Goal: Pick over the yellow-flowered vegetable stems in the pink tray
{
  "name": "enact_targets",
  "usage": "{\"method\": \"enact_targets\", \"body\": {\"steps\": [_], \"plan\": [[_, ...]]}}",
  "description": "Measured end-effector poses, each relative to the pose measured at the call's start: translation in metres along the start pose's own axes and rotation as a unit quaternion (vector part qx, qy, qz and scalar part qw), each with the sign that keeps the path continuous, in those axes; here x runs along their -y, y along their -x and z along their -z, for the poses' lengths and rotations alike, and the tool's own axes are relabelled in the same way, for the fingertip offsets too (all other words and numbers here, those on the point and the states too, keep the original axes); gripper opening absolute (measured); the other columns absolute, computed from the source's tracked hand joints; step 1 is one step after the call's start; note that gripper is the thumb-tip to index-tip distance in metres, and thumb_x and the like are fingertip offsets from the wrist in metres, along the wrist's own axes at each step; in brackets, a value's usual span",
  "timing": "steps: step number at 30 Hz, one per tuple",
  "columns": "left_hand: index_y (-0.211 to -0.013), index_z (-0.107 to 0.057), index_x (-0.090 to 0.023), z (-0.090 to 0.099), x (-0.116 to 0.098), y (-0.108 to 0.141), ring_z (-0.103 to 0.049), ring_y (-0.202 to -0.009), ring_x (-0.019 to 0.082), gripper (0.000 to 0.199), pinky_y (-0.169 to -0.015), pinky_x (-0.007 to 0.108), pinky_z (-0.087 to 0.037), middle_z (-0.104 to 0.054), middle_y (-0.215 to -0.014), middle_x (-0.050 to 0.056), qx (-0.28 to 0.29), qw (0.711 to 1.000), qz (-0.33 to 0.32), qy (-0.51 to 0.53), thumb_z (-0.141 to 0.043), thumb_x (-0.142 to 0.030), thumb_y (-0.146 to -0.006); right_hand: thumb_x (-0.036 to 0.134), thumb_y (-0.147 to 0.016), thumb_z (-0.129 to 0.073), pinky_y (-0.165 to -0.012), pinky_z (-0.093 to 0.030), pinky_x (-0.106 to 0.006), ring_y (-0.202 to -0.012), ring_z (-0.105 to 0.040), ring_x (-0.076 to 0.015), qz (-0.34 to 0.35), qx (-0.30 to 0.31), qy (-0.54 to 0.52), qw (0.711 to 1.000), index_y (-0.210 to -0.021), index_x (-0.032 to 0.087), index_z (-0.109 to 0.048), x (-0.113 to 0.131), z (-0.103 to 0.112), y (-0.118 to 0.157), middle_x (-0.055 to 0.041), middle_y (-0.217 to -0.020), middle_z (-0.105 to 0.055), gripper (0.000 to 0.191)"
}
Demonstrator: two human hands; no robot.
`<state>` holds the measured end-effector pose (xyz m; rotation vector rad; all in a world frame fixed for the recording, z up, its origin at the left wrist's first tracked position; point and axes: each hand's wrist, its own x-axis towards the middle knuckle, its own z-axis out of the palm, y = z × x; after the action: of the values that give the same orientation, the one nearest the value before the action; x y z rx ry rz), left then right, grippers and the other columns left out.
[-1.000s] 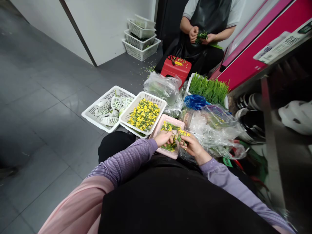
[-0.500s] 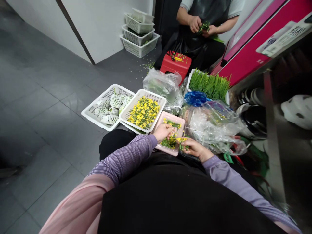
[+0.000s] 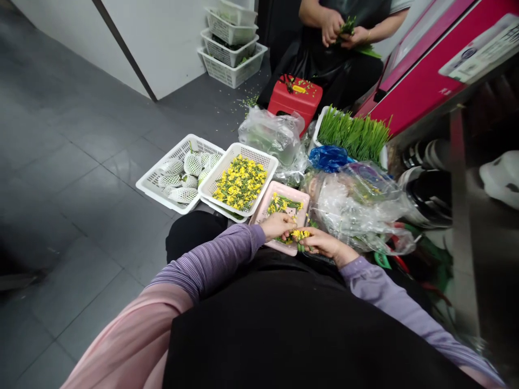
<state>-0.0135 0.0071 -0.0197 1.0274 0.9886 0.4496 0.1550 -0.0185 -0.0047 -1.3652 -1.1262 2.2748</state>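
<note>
At 11 o'clock, a white slotted plastic basket (image 3: 158, 199) w/ pale produce in white foam nets (image 3: 192, 163); next R, a white perforated one (image 3: 219, 205) w/ loose yellow flowers (image 3: 240, 182). L hand (image 3: 278, 225), fingertips nearly closed (grip: can't tell), over pink plastic tray (image 3: 292, 190) w/ flowering stems, 12 o'clock. R hand (image 3: 324, 243), fingers part-curled, has yellow-flowered bunch (image 3: 300, 235). Apparent step: handling sprigs; calls for light pinch.

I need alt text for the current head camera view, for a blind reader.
The right hand holds yellow flowers beside the left hand, at a pink tray. More flowers lie in a white basket nearby; another person handles greens beyond.
</note>
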Motion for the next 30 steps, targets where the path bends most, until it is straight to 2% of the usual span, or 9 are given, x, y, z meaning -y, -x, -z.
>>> {"method": "enact_targets", "body": {"steps": [5, 8, 11, 14, 17, 19, 21, 25, 30], "plan": [[-0.068, -0.048, -0.013, 0.002, -0.002, -0.004, -0.040, -0.034, 0.004, 0.013, -0.036, 0.016, -0.033, -0.044, -0.045, -0.005, -0.058, 0.998, -0.012, -0.036, -0.045, -0.020, -0.079, 0.020, -0.058, -0.065, -0.033, -0.020, -0.015, -0.040, -0.034, -0.0028, 0.009, 0.026, -0.080, 0.996, -0.079, 0.014, -0.059, -0.009, 0.011, 0.002, 0.0018, -0.062, -0.048, 0.022], [-0.086, -0.050, -0.013, 0.004, -0.009, 0.000, -0.047, -0.044, 0.004, 0.011, -0.039, 0.015, -0.036, -0.053, -0.065, -0.001, -0.095, 0.994, -0.044, -0.025, -0.048, -0.015, -0.076, 0.020, -0.057, -0.065, -0.033, -0.023, -0.016, -0.041, -0.037, -0.0036, 0.010, 0.034, -0.097, 0.995, -0.081, 0.013, -0.060, -0.014, 0.018, 0.003, -0.0002, -0.066, -0.051, 0.025], [-0.107, -0.044, -0.017, 0.004, -0.014, 0.005, -0.053, -0.053, 0.005, 0.035, -0.045, 0.016, -0.042, -0.057, -0.086, 0.002, 0.010, 0.999, -0.046, 0.021, -0.050, -0.012, -0.074, 0.019, -0.056, -0.065, -0.033, -0.026, -0.016, -0.043, -0.039, -0.0046, 0.017, 0.051, -0.111, 0.992, -0.084, 0.013, -0.059, -0.017, 0.022, 0.002, -0.0009, -0.068, -0.052, 0.029], [-0.100, -0.050, -0.012, 0.001, -0.012, 0.006, -0.053, -0.049, 0.006, 0.024, -0.047, 0.018, -0.044, -0.058, -0.070, 0.001, 0.128, 0.992, -0.015, 0.017, -0.050, -0.018, -0.076, 0.019, -0.059, -0.062, -0.034, -0.027, -0.016, -0.044, -0.040, -0.0056, 0.024, 0.083, -0.112, 0.990, -0.082, 0.012, -0.058, -0.019, 0.021, 0.001, -0.0004, -0.063, -0.050, 0.025], [-0.075, -0.052, -0.010, 0.001, -0.009, 0.001, -0.047, -0.039, 0.005, 0.010, -0.042, 0.017, -0.040, -0.050, -0.048, -0.003, 0.075, 0.997, -0.028, -0.002, -0.053, -0.020, -0.075, 0.018, -0.060, -0.059, -0.036, -0.027, -0.017, -0.046, -0.042, -0.0068, 0.030, 0.109, -0.137, 0.984, -0.081, 0.012, -0.055, -0.017, 0.021, 0.003, -0.0021, -0.067, -0.051, 0.022], [-0.071, -0.050, -0.011, 0.004, -0.010, -0.002, -0.042, -0.035, 0.005, 0.009, -0.039, 0.017, -0.037, -0.046, -0.043, -0.005, -0.007, 0.998, -0.051, 0.021, -0.053, -0.019, -0.075, 0.021, -0.060, -0.058, -0.037, -0.028, -0.018, -0.048, -0.042, -0.0074, 0.048, 0.124, -0.181, 0.974, -0.078, 0.013, -0.052, -0.016, 0.024, 0.005, -0.0028, -0.069, -0.050, 0.020], [-0.070, -0.048, -0.012, 0.006, -0.012, -0.003, -0.041, -0.034, 0.004, 0.009, -0.037, 0.016, -0.036, -0.045, -0.042, -0.006, -0.039, 0.995, -0.078, 0.041, -0.053, -0.018, -0.075, 0.025, -0.060, -0.057, -0.039, -0.028, -0.019, -0.050, -0.040, -0.0084, 0.072, 0.131, -0.229, 0.962, -0.073, 0.014, -0.049, -0.014, 0.027, 0.007, -0.0020, -0.067, -0.046, 0.019], [-0.067, -0.047, -0.013, 0.006, -0.018, 0.001, -0.038, -0.032, 0.004, 0.010, -0.036, 0.017, -0.035, -0.042, -0.040, -0.007, -0.014, 0.993, -0.108, 0.054, -0.052, -0.017, -0.075, 0.027, -0.061, -0.053, -0.039, -0.030, -0.020, -0.053, -0.038, -0.0109, 0.080, 0.137, -0.257, 0.953, -0.067, 0.016, -0.044, -0.016, 0.032, 0.006, -0.0001, -0.061, -0.037, 0.016], [-0.073, -0.048, -0.012, 0.002, -0.023, 0.008, -0.040, -0.034, 0.004, 0.014, -0.039, 0.018, -0.036, -0.044, -0.041, -0.007, 0.048, 0.985, -0.130, 0.104, -0.055, -0.024, -0.074, 0.029, -0.064, -0.050, -0.036, -0.030, -0.020, -0.055, -0.046, -0.0133, 0.080, 0.160, -0.241, 0.954, -0.074, 0.015, -0.045, -0.030, 0.028, -0.007, -0.0046, -0.069, -0.047, 0.018]]}}
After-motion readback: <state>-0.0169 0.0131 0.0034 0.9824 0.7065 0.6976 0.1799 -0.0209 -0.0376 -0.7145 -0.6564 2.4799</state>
